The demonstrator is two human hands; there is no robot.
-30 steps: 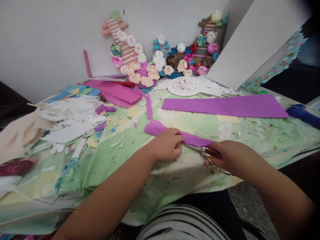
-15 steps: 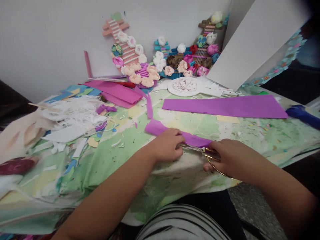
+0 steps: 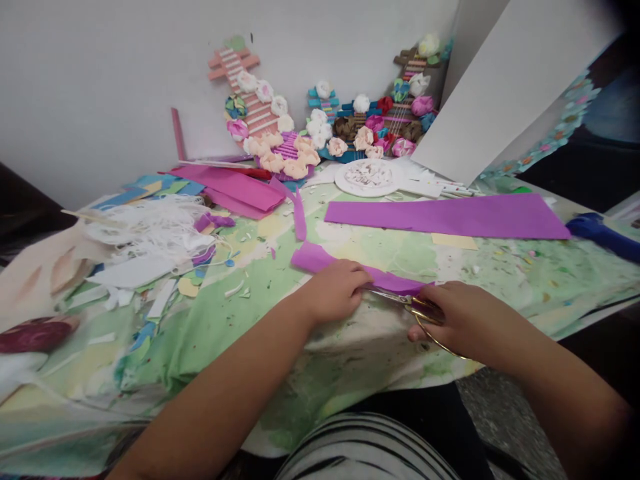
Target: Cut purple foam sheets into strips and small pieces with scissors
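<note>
A folded strip of purple crepe paper (image 3: pixel 395 281) lies at the front middle of the table. My left hand (image 3: pixel 340 287) is closed on its near edge, fingers curled over the paper. In my right hand (image 3: pixel 450 313) are gold-handled scissors (image 3: pixel 416 307), their blades pointing left along the strip's near edge toward my left fingers. The blade tips are hidden by my left hand and the paper. Behind both hands a longer purple paper piece (image 3: pixel 450 215) lies flat. A thin purple offcut (image 3: pixel 299 217) rests just beyond the strip's left end.
A tangle of white string (image 3: pixel 150 230) and paper scraps covers the left side, near pink paper sheets (image 3: pixel 240 190). Decorated guitar-shaped crafts (image 3: pixel 260 107) lean on the wall. A white plate (image 3: pixel 367 177) sits at the back. Something dark blue (image 3: pixel 603 233) lies at the right.
The scissor blades look more closed than before, still at the strip's near edge. Both hands stay in nearly the same place; the view shifts slightly.
</note>
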